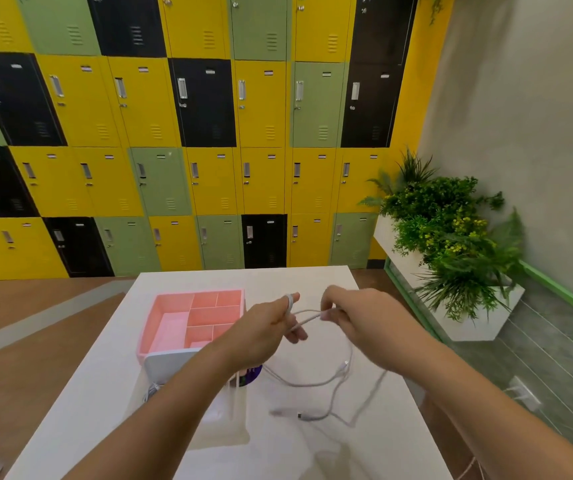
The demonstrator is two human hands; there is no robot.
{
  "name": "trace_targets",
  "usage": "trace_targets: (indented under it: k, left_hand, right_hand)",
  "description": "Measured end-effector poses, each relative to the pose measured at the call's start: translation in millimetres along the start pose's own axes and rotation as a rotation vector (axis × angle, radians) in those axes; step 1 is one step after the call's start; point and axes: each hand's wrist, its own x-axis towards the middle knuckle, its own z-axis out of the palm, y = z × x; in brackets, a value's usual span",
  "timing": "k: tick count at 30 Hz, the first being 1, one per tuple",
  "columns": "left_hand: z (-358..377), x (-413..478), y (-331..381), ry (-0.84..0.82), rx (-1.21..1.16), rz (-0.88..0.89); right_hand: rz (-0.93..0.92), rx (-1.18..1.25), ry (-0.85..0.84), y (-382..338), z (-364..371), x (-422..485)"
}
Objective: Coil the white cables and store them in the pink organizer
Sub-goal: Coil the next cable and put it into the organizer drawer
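**Cable stretched between two hands above a white table**

Both hands work in the air over the middle of the table. The left hand has the white cable looped round its raised forefinger, the other fingers curled in beneath it. The right hand pinches the same cable between thumb and fingertips, just right of the left hand, so a short stretch runs between them.

The rest of the cable hangs down and lies in loose loops on the tabletop below and nearer, with a plug end resting well inside the table's right edge.

The pink organizer sits on the far left part of the table, left of the left hand, open at the top and split into several compartments. A white box stands just at its near side, partly hidden by the left forearm.

Bare tabletop shows between the hands and the far edge, and along the right side. Beyond the far edge stand lockers; a planter is off to the right.
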Motion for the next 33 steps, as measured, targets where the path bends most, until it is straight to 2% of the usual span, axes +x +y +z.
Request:
trace_targets:
  k: [3,9,13,20,26,28,30,33]
  left_hand:
    - [-2,-11,9,-0.031,-0.075,0.013]
    - [-3,-16,16,-0.055,-0.029,0.043]
    - [-9,-15,16,-0.03,-0.151,0.042]
    - [-10,-15,22,0.005,-0.298,0.035]
    - [-17,-15,32,0.032,-0.547,0.107]
    - [-20,-13,35,0.041,-0.66,0.122]
    - [-23,-11,38,0.044,-0.8,0.124]
    - [-24,-7,40,0.031,-0.904,0.118]
  right_hand:
    - [-0.034,0.017,0.049,7,-2,6]
    - [-0.051,0.096,0.068,18,-3,16]
    - [-0.039,0.181,0.055,24,-2,20]
    - [-0.006,0.217,0.137,22,1,24]
    - [0.165,0.743,0.107,35,25,29]
    - [0.229,0.851,0.131,36,33,27]
    - [0.292,0.839,0.132,36,43,23]
    - [0.31,0.653,0.084,25,57,14]
